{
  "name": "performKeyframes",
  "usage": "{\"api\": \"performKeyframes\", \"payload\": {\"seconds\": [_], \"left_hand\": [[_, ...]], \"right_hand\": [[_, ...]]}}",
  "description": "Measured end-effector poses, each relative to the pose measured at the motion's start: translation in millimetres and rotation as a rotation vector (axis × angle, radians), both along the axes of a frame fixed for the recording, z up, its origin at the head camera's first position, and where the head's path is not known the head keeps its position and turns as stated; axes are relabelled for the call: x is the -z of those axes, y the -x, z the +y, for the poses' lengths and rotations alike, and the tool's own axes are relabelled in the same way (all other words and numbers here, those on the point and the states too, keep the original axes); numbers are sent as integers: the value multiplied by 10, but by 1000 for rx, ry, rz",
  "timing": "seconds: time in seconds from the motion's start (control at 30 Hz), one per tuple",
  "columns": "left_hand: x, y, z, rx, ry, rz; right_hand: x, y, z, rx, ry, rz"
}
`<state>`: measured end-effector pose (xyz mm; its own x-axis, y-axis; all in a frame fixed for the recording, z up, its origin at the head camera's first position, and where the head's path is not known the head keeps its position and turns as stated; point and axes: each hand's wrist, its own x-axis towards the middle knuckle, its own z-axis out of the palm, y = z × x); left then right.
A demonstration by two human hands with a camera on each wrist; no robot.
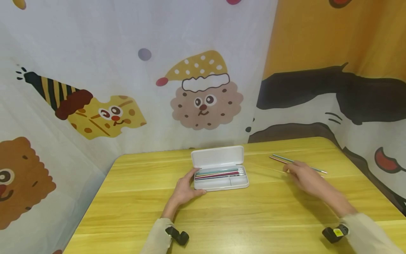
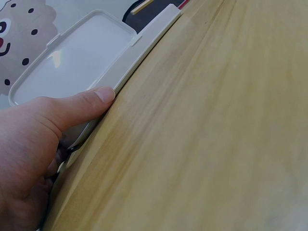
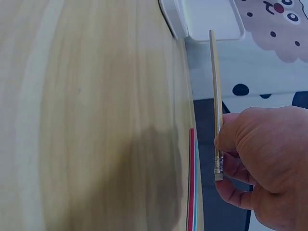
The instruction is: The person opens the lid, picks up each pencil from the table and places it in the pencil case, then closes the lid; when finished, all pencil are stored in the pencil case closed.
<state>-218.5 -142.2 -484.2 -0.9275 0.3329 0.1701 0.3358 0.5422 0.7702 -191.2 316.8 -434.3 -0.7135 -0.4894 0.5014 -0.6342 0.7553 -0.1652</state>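
A white pencil case [image 1: 219,188] lies on the table with its lid [image 1: 218,157] raised. Several pencils [image 1: 219,174] in different colours lie side by side in its long compartment. My left hand [image 1: 184,188] holds the case's left end, thumb along the front edge and fingers toward the back. To the right of the case, my right hand [image 1: 306,178] pinches a yellow pencil [image 3: 216,86] near its eraser end. The pencil's other end points toward the case. In the right wrist view the eraser and metal band show by the fingers.
Under and beside the right hand, a teal pencil [image 1: 282,157] and a red pencil [image 1: 277,159] lie on the wooden table [image 1: 241,218]. A cartoon-printed cloth [image 1: 203,31] hangs behind the table's far edge.
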Motion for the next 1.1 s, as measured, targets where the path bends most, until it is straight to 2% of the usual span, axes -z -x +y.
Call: {"api": "performKeyframes", "payload": {"seconds": [0.23, 0.53, 0.7, 0.83, 1.1], "left_hand": [[-8, 9, 15, 0, -2, -6], [-23, 28, 28, 4, -16, -6], [-28, 34, 30, 10, -11, 4], [-25, 18, 10, 6, -2, 9], [4, 3, -8, 7, -14, 9]], "right_hand": [[-50, 90, -122, -29, -21, -24], [-153, 179, -334, -90, -52, 20], [-194, 205, -481, -78, -71, -35], [-172, 234, -585, -65, -92, -61], [-177, 281, -753, -68, -116, -72]]}}
